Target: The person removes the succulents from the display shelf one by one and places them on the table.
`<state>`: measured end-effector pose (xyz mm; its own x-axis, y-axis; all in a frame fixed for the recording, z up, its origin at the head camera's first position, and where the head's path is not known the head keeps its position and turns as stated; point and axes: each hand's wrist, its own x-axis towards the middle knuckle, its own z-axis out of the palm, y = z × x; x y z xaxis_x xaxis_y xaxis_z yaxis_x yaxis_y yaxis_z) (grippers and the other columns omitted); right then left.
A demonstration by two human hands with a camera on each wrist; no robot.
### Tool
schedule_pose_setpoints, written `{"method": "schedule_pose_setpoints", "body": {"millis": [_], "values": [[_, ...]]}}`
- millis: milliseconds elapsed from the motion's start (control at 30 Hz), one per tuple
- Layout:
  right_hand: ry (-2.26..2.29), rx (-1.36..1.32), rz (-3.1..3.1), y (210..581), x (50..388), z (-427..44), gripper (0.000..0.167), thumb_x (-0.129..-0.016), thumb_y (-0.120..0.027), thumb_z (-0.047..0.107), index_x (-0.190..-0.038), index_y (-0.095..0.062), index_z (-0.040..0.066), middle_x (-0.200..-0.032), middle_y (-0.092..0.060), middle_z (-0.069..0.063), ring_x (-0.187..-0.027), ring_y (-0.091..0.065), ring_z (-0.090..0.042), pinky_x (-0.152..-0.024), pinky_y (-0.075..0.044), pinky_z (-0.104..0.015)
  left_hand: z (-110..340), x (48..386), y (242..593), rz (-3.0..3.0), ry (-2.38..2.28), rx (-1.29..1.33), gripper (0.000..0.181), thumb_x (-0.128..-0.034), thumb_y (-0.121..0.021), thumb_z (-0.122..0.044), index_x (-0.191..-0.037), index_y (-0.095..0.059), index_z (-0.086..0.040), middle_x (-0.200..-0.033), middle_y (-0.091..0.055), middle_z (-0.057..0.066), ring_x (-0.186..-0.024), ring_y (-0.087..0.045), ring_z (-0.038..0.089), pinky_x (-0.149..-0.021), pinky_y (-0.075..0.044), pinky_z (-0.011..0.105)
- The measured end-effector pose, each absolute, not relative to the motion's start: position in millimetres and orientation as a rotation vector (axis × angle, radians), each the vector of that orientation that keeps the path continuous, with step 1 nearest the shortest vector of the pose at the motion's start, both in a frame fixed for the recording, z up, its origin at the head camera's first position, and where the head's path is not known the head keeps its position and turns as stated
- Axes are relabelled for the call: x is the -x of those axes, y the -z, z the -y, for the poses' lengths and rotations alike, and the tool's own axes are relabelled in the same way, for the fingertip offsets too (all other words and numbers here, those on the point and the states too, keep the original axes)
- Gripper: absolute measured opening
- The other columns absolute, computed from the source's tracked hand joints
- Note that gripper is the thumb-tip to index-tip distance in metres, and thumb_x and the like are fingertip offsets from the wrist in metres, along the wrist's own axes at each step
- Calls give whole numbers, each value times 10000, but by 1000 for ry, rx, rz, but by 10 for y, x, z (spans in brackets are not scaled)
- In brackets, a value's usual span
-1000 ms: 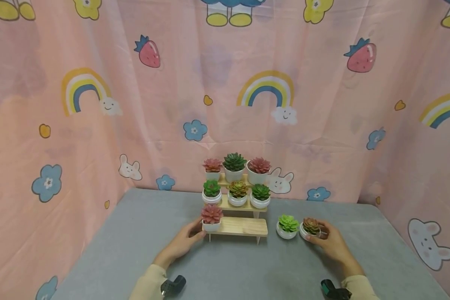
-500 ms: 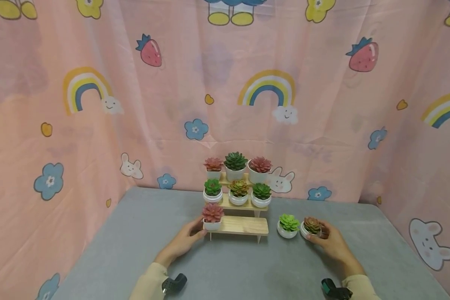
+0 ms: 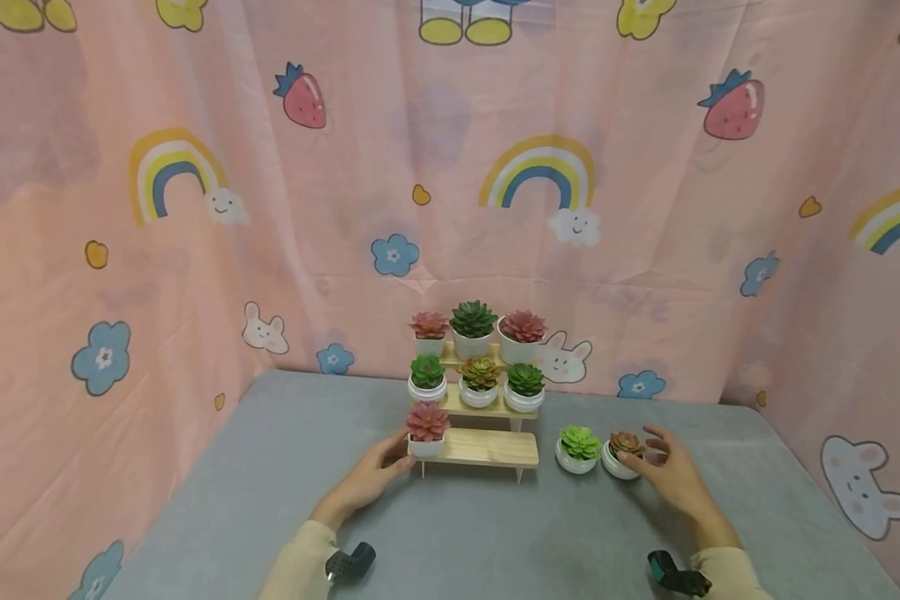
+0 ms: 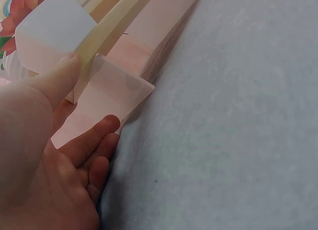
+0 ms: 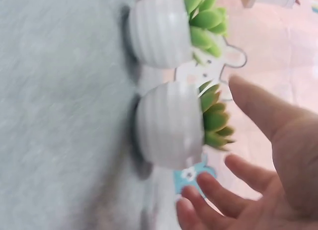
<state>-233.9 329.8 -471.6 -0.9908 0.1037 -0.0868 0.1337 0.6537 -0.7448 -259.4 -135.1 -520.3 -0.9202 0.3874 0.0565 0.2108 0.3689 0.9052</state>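
A stepped wooden plant stand (image 3: 495,447) holds potted succulents on its tiers. My left hand (image 3: 367,479) grips the left end of the lowest step, beside a pink succulent (image 3: 427,422) in a white pot. In the left wrist view, the thumb lies along the board's edge by the pot, and the other fingers are below, near the translucent leg (image 4: 117,86). At the right, my right hand (image 3: 673,471) is spread around a brownish succulent (image 3: 621,465) in a ribbed white pot on the table. The right wrist view shows its fingers apart from that pot (image 5: 169,125).
A bright green succulent (image 3: 579,446) in a white pot stands between the stand and the brownish one. Several pots fill the middle and top tiers, such as a dark green succulent (image 3: 473,320). A pink patterned curtain (image 3: 345,192) hangs behind the grey table (image 3: 450,542).
My right hand has loosened from the brownish succulent's pot, its fingers lifting and spreading. The left hand keeps its place on the stand. The head view has tilted slightly.
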Motion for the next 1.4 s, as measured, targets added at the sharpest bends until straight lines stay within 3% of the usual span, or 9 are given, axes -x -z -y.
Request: {"method": "schedule_pose_setpoints", "body": {"millis": [333, 600, 800, 1033, 1400], "values": [[1427, -329, -2985, 4492, 2213, -3094, 775, -986, -650, 397, -1541, -319, -31, -1544, -351, -342, -1384, -374, -505, -1072, -381, -656, 1354, 2603, 5171, -2451, -1588, -557, 641, -1041, -576, -281, -1585, -317, -63, -1426, -575, 216, -1292, -564, 336, -1060, -458, 447], [1495, -157, -3154, 4371, 2138, -2764, 536, -989, -663, 255, -1415, -508, -31, -1432, -517, -276, -1220, -547, -439, -939, -500, -520, 1348, 2586, 5160, -2480, -1558, -560, 643, -1040, -573, -318, -1582, -329, -72, -1419, -580, 212, -1289, -565, 341, -1060, -464, 478], [1457, -6, -3087, 4344, 2116, -2533, 511, -1004, -643, 267, -1399, -517, -33, -1401, -552, -272, -1205, -576, -430, -963, -490, -546, 1349, 2585, 5167, -2474, -1565, -573, 642, -1045, -564, -316, -1583, -322, -62, -1424, -572, 224, -1303, -554, 361, -1071, -455, 491], [1411, 115, -3049, 4305, 2077, -2317, 455, -986, -672, 244, -1347, -571, -16, -1298, -630, -253, -1093, -629, -344, -830, -492, -359, 1348, 2569, 5166, -2467, -1580, -558, 651, -1042, -569, -321, -1582, -320, -57, -1436, -564, 227, -1318, -546, 370, -1079, -451, 495], [1568, 302, -2767, 4405, 2110, -1801, 426, -929, -738, 198, -1306, -625, 35, -1251, -670, -162, -1076, -618, -250, -840, -492, -351, 1351, 2589, 5161, -2480, -1582, -624, 626, -1050, -558, -265, -1578, -317, -30, -1418, -574, 246, -1304, -557, 382, -1075, -449, 507]]}}
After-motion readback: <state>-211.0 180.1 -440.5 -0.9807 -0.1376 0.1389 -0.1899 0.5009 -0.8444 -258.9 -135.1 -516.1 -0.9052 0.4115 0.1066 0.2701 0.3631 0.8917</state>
